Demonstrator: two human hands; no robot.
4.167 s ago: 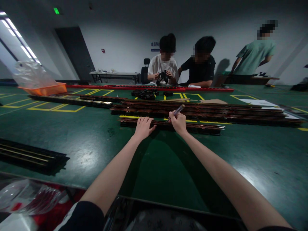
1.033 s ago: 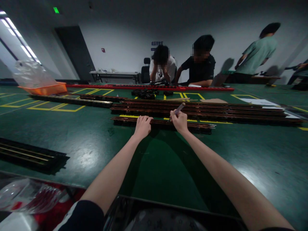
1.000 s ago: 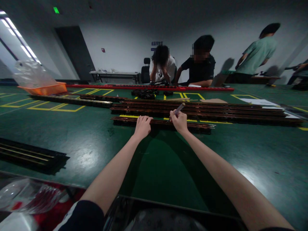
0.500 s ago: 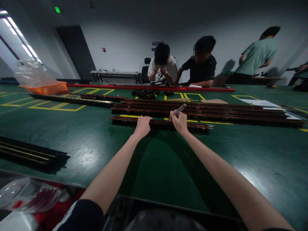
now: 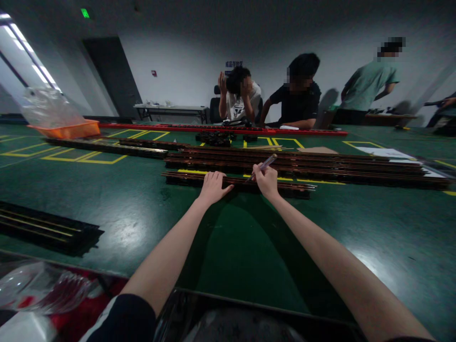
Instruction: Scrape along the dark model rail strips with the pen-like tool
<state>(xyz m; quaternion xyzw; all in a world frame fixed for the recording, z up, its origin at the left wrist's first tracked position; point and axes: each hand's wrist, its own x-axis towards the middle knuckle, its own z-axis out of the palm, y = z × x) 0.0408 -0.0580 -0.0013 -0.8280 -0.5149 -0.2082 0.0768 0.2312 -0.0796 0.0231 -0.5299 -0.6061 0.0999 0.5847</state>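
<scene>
A long dark bar with copper-coloured strips [image 5: 185, 179] lies crosswise on the green table in front of me. My left hand [image 5: 213, 186] rests on it left of its middle, fingers laid over the top and thumb spread out to the right. Further right, my right hand [image 5: 265, 181] is closed around a pen [image 5: 268, 162], held slanted with its tip pointing down at the bar. Whether the tip touches the bar I cannot tell. Just behind lies a row of similar longer bars [image 5: 338, 166], side by side.
At the left are another group of dark bars [image 5: 46, 228] and an orange basket [image 5: 67, 129] with clear plastic bags. A red rail [image 5: 160, 128] runs along the far side, where people sit. White papers [image 5: 384, 152] lie at the right. Plastic-wrapped items [image 5: 42, 287] sit below the near left edge.
My left thumb has spread out to the right along the bar. My right hand and the pen have barely moved. Across the table, a seated person has raised both hands to the head.
</scene>
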